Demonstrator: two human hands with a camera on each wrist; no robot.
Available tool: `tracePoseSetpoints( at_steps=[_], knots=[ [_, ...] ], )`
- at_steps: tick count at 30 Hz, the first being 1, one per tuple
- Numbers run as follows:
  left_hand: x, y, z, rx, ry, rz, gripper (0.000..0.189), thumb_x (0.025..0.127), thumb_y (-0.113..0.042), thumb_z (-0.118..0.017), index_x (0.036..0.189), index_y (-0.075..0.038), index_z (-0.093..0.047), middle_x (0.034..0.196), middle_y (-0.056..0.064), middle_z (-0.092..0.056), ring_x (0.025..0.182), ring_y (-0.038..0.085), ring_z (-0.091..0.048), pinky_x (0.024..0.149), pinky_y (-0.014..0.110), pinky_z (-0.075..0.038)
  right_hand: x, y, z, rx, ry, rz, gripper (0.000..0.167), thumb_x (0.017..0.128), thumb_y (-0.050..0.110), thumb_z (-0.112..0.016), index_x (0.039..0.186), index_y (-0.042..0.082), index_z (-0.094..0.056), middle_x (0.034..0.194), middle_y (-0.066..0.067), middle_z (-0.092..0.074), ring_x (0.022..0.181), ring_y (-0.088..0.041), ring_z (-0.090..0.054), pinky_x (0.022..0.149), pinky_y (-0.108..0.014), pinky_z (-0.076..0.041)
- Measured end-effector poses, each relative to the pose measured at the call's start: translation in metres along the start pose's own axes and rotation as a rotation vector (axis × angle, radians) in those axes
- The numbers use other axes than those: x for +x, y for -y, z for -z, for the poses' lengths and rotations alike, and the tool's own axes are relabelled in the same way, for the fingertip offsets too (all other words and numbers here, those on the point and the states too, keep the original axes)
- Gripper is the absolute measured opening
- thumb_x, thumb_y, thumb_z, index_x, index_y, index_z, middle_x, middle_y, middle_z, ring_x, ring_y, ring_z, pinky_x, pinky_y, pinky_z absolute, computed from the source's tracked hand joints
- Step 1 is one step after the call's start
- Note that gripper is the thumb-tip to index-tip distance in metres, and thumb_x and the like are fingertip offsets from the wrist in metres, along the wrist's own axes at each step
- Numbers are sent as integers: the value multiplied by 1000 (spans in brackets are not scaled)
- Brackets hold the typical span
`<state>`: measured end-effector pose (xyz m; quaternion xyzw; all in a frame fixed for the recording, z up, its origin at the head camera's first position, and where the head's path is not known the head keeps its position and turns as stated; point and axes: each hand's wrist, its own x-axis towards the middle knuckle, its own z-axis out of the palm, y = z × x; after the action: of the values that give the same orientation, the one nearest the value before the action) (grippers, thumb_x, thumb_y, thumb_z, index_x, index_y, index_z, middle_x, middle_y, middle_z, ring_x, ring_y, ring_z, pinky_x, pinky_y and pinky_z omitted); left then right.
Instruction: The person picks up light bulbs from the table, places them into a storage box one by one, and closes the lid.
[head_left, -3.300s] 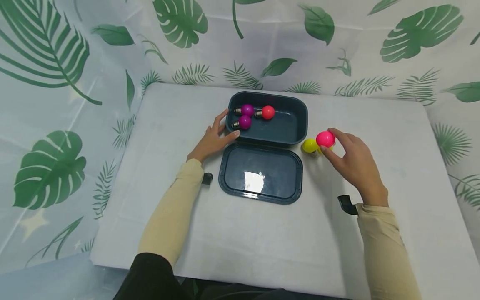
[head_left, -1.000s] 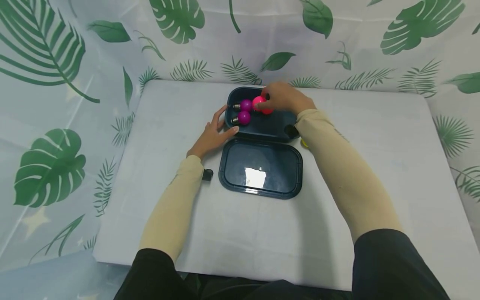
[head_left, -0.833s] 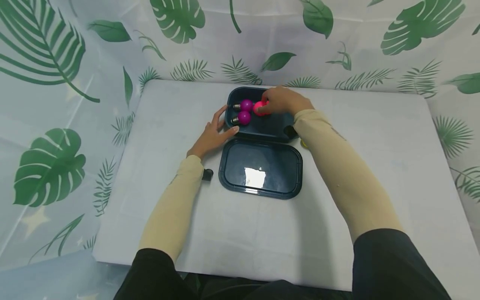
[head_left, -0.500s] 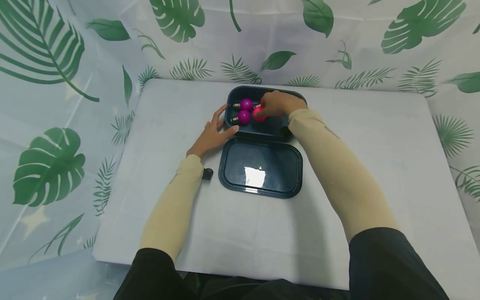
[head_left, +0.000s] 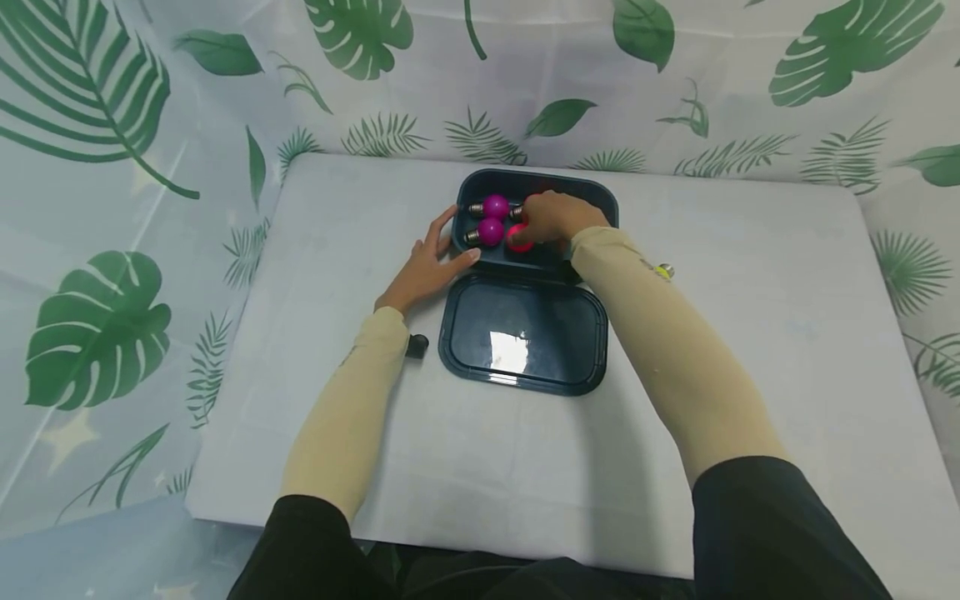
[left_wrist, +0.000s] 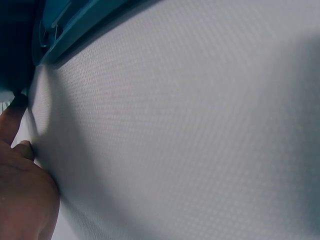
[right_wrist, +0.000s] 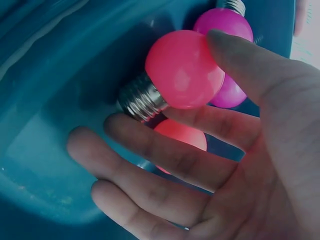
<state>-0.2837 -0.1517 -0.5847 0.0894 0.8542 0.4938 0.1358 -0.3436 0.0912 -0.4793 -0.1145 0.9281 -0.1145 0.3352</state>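
My right hand (head_left: 558,218) is inside the dark blue-grey plastic box (head_left: 581,190). It pinches a bright pink round light bulb (right_wrist: 182,70), thumb on the globe and fingers behind it. The bulb's metal screw base points toward the box's near side in the right wrist view. Two purple bulbs (head_left: 496,207) lie in the left part of the box. A red bulb (right_wrist: 182,137) shows between my fingers, partly hidden by them. My left hand (head_left: 422,275) rests against the box's left end, fingers spread, with the thumb at the near corner.
The matching dark lid (head_left: 555,333) lies flat on the white-covered table (head_left: 480,467), just in front of the box. A yellow bulb (head_left: 663,271) peeks out behind the right sleeve. A leaf-patterned curtain (head_left: 570,83) stands behind the table.
My right hand has carried the pink bulb from beside the yellow bulbs into the box, then shifted it toward the box's near side. The left hand has stayed at the box's end.
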Motion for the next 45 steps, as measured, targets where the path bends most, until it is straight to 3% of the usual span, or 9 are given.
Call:
tracePoseSetpoints(
  at_steps=[3,15,22,31,39,45],
  knots=[
    [0,-1,-1,-1,4,-10,87,101,-58,-66,170,-48,-14,171,8,-36,159,17,-28,130,41,8,-1,0,-1,0,-2,-14,43,105,44,-67,122,5,-67,116,-18,-68,94,-38,-68,76,-45,-60],
    [-1,-6,-1,-7,5,22,87,100,-60,-67,169,-50,-15,170,8,-37,164,27,-6,130,50,5,-2,-3,-5,-46,-20,-15,43,105,49,-65,114,7,-68,110,-17,-67,81,-34,-71,69,-41,-59],
    [-1,-6,-2,-3,9,-4,87,102,-56,-66,171,-45,-14,170,10,-36,159,18,-27,130,40,9,-3,-5,-5,-26,-48,0,51,104,53,-66,121,5,-70,110,-17,-68,83,-36,-72,68,-41,-61],
    [-1,-4,-3,4,9,-5,88,101,-56,-67,171,-45,-13,170,11,-36,161,22,-23,130,42,9,-14,-6,0,1,-56,12,65,104,58,-64,140,5,-61,123,-16,-68,94,-37,-74,82,-47,-64],
    [-1,-4,-2,12,-1,-5,88,102,-56,-66,171,-45,-13,168,10,-39,164,27,-11,130,44,7,-27,-14,1,-43,-111,53,60,105,59,-59,130,5,-65,111,-18,-70,89,-38,-72,82,-48,-58],
    [-2,-4,-2,12,-6,9,88,102,-57,-66,171,-46,-13,168,10,-39,163,25,-13,130,42,8,-36,-27,-2,-20,-194,89,70,106,56,-58,149,2,-58,137,-22,-66,119,-39,-62,106,-61,-50]
  ],
)
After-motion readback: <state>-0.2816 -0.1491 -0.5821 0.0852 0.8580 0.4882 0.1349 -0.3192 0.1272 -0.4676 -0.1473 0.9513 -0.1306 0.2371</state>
